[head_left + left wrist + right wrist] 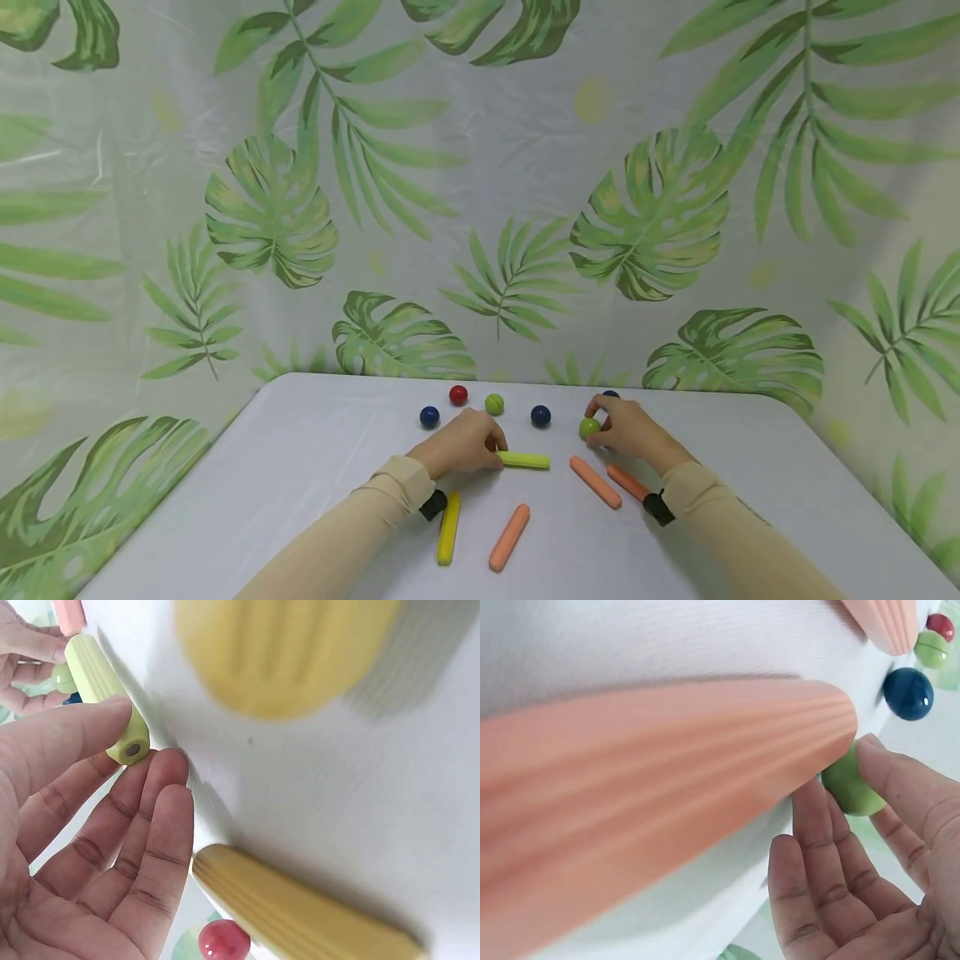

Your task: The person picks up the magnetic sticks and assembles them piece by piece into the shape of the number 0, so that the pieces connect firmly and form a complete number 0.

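My left hand (pixel 461 442) pinches the near end of a lime-yellow ridged stick (pixel 525 460) between thumb and fingers; the stick lies low over the white table, pointing right. In the left wrist view a small dark hole shows in its end (pixel 133 749). To the right, my right hand (pixel 630 433) holds a green ball (pixel 589 428) between thumb and fingers, seen in the right wrist view beyond an orange ridged stick (pixel 667 780). A dark blue ball (pixel 611 394) sits just behind that hand, partly hidden.
Behind the hands stand a red ball (pixel 458 395), another green ball (pixel 494 404) and blue balls (pixel 541 417), (pixel 429 417). Nearer lie a yellow stick (pixel 448 529) and orange sticks (pixel 509 537). A leaf-print curtain (pixel 525 183) rises behind the table (pixel 300 433).
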`<state>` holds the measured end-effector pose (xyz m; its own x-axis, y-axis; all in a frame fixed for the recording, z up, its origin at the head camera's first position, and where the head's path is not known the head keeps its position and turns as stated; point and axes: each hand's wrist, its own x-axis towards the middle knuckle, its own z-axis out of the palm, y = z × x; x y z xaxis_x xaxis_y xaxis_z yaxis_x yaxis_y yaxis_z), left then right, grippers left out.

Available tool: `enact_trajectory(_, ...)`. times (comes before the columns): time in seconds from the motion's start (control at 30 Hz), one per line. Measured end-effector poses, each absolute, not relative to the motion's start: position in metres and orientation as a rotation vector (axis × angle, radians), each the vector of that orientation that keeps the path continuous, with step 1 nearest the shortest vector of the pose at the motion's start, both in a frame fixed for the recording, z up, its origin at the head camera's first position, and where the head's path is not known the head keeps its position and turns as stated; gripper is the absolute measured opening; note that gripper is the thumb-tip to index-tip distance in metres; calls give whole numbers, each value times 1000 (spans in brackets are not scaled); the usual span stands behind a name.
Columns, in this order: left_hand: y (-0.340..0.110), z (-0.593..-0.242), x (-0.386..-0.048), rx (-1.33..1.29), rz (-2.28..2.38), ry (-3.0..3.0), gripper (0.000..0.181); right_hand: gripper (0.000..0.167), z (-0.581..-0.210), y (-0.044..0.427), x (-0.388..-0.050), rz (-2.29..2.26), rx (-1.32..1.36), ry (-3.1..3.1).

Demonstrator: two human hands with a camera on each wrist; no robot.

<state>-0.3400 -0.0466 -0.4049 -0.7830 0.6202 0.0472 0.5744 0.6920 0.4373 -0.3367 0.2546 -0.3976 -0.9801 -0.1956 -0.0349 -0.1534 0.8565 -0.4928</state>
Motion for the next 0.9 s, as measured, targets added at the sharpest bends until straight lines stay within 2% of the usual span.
enact_trajectory(0.9,-28,-390,-364,812,749,2810,13,27,-388,236,-326,-862,-369,2839)
